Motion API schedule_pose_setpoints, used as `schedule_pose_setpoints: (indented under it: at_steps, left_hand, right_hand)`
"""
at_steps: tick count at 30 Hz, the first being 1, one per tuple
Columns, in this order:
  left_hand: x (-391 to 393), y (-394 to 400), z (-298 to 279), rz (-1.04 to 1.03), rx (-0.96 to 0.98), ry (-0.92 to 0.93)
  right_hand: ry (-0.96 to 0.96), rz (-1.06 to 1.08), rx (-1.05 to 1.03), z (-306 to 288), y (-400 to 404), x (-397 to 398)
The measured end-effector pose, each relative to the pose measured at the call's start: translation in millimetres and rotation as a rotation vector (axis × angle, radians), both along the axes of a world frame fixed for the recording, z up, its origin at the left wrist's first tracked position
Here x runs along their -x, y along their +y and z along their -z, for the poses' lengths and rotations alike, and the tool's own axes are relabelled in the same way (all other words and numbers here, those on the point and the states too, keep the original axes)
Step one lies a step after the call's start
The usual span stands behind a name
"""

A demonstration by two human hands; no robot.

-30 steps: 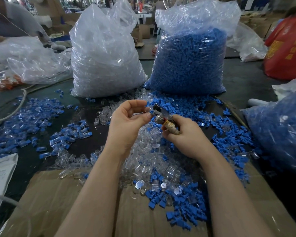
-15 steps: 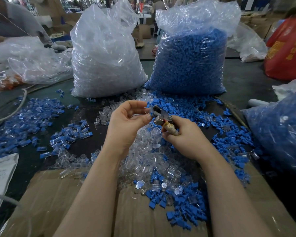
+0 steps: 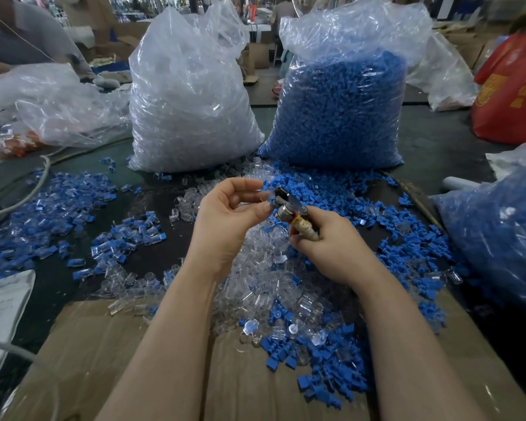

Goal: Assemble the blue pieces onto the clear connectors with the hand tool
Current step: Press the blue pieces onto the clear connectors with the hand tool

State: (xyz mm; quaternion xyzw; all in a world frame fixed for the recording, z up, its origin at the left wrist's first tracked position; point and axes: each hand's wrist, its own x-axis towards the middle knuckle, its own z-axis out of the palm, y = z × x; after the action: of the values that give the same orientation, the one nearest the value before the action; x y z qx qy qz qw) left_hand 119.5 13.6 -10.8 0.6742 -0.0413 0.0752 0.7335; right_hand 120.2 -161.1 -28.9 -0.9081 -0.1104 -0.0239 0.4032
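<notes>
My right hand grips a small hand tool with a metal head and a tan wrapped handle, its head pointing up and left. My left hand pinches a clear connector between thumb and fingertips, right against the tool's metal head. Below my hands lies a heap of loose clear connectors. Loose blue pieces are scattered in front and to the right. Assembled blue-and-clear parts are spread out on the left.
A big bag of clear connectors and a big bag of blue pieces stand behind the heap. Another blue-filled bag is at the right, a red bag beyond it. Flat cardboard covers the near table. A white cable runs at the left.
The left hand's fingertips have shifted slightly at the tool's head with the clear connector. The right hand and tool have hardly moved.
</notes>
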Motion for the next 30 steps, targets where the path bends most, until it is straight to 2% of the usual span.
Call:
schedule_pose_setpoints:
  at_steps: [16, 23, 26, 30]
  left_hand:
    - [-1.8, -0.3, 2.4, -0.018, -0.016, -0.002]
    - [-0.7, 3.7, 0.0, 0.006, -0.037, 0.052]
    - [-3.9, 17.3, -0.7, -0.075, 0.174, 0.182]
    - [-10.3, 49.2, 4.9, -0.221, 0.679, 0.346]
  right_hand:
    - [-0.046, 0.049, 0.096, -0.8, 3.3, 1.9]
    - [-0.059, 0.053, 0.138, -0.6, 3.0, 1.1]
    - [-0.124, 0.131, 0.153, 1.2, -2.0, -1.0]
    - [-0.237, 0.303, 0.253, 3.7, -15.2, -2.9]
